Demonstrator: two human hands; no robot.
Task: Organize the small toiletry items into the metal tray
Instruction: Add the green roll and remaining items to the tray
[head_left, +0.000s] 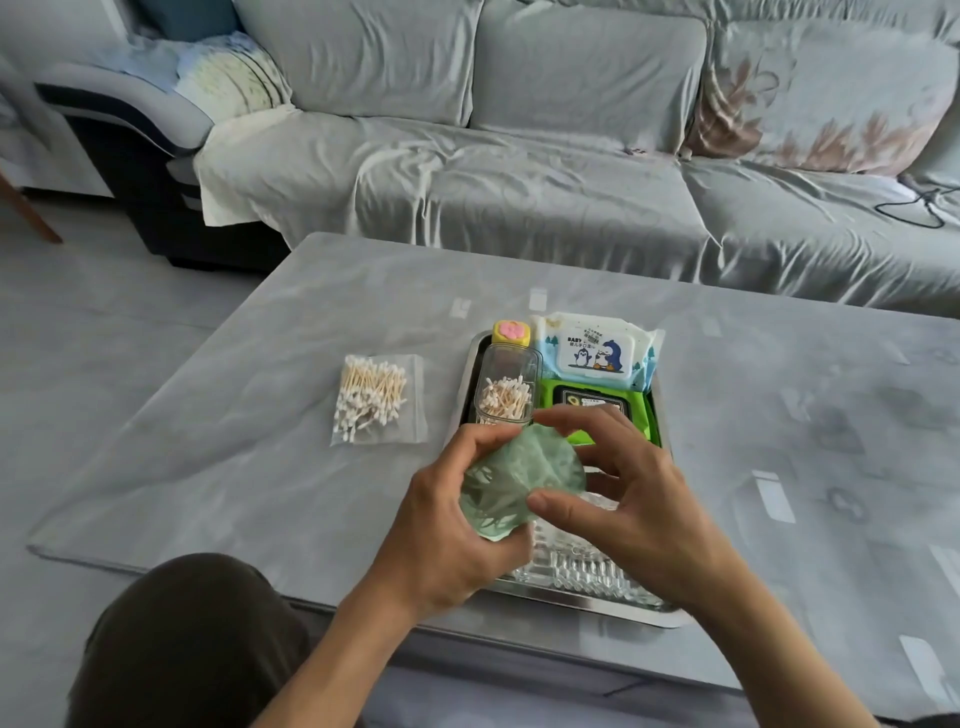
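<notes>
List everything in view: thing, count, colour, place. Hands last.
metal tray: 1, silver, table centre
penguin wipes pack: 1, blue-white, tray's far end
green wipes pack: 1, green, in tray
clear box of swabs: 1, clear, in tray
yellow case: 1, yellow-pink, tray's far corner
bag of swabs: 1, clear, table left of tray
green pouch: 1, pale green, held over tray
sofa: 1, grey, behind table
left hand: grips pouch
right hand: pinches pouch

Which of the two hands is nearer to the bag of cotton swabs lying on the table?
Left. The left hand holds the green packet just right of and below the bag of cotton swabs. The right hand is farther right, over the metal tray.
</notes>
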